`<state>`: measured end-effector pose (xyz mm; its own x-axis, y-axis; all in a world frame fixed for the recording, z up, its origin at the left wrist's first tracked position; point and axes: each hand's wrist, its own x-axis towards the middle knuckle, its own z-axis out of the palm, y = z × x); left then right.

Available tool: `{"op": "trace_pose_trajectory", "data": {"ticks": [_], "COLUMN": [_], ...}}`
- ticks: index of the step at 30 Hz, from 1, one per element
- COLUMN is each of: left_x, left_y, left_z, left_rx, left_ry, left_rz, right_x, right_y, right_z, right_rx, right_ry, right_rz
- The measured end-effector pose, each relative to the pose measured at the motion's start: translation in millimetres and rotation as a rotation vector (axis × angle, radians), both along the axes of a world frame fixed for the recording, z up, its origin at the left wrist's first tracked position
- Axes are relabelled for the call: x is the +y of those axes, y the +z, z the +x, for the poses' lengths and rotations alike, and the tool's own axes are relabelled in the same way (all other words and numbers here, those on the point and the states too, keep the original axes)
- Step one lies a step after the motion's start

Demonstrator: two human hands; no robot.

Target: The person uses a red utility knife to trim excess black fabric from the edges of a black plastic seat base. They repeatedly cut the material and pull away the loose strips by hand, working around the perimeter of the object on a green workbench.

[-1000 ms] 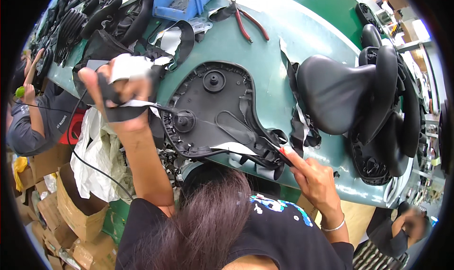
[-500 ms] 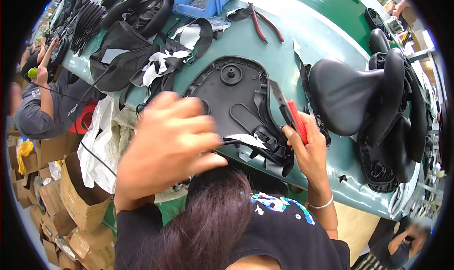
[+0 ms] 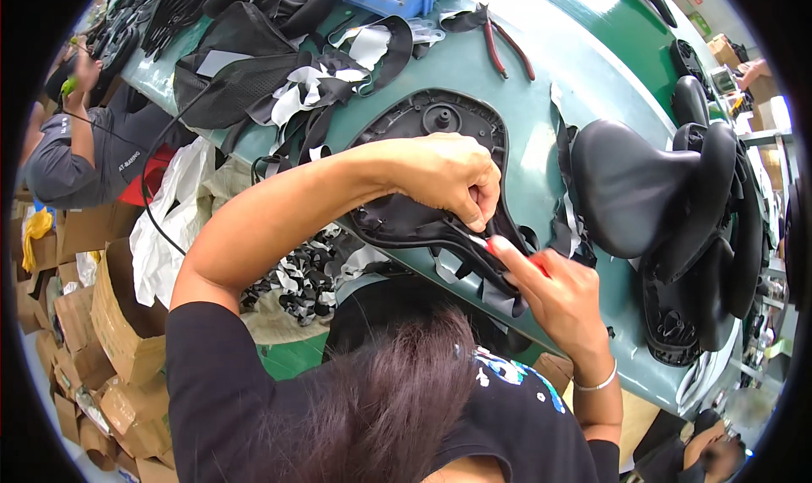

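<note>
A black saddle (image 3: 404,119) lies upside down at the near edge of the table, its ribbed plastic base and folded cover edge facing up. My left hand (image 3: 452,178) reaches across it, thumb and fingers closed in a pinch at the cover's near right edge. The pinched bit, likely cover material, is mostly hidden by the fingers. My right hand (image 3: 562,301) grips a red utility knife (image 3: 540,264). Its blade end meets the saddle's rim just below my left fingertips. Loose strips of black trim hang from that near edge.
Finished black saddles (image 3: 626,187) are piled at right. Red-handled pliers (image 3: 507,50), a blue bin (image 3: 406,5) and black-and-white offcuts (image 3: 309,85) lie beyond. More scraps (image 3: 296,280) fill a sack below the table. Cardboard boxes (image 3: 127,322) and a seated co-worker (image 3: 85,161) are at left.
My left hand has moved right and away from me, from a blur over the saddle's left side to a pinch at its rim. The raised knife has come down to that rim.
</note>
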<state>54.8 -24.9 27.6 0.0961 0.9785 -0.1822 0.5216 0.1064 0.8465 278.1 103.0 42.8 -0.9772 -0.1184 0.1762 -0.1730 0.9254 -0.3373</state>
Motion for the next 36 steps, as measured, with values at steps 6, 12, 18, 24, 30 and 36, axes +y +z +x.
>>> {"op": "trace_pose_trajectory", "data": {"ticks": [6, 12, 18, 24, 30, 36], "left_x": [-5.8, -44.3, -57.6, -20.3, -41.0, -44.4], "left_y": [-4.2, 22.3, -18.1, 39.3, 30.0, -2.9], "left_z": [2.6, -20.5, -54.5, -155.8, -272.0, -333.0], "left_rx": [0.101, 0.226, 0.074, -0.458, -1.078, -1.199], "left_ry": [0.017, 0.895, 0.814, 1.293, 2.037, 2.064], "left_rz": [0.042, 0.215, -0.008, 0.698, 0.785, 0.941], "right_x": [15.1, 46.0, 25.2, 117.8, 215.7, 119.7], "right_y": [21.7, 14.2, -10.7, 28.4, 36.1, 16.7], "right_z": [20.0, 25.9, -74.3, -189.0, -263.4, -278.5], "right_rx": [-0.343, -0.161, -0.288, 0.096, 0.433, 0.145], "right_ry": [-0.037, -0.344, -0.326, -0.605, -0.716, -0.512], "right_rz": [0.129, -0.358, -0.765, -1.077, -1.319, -1.394]}}
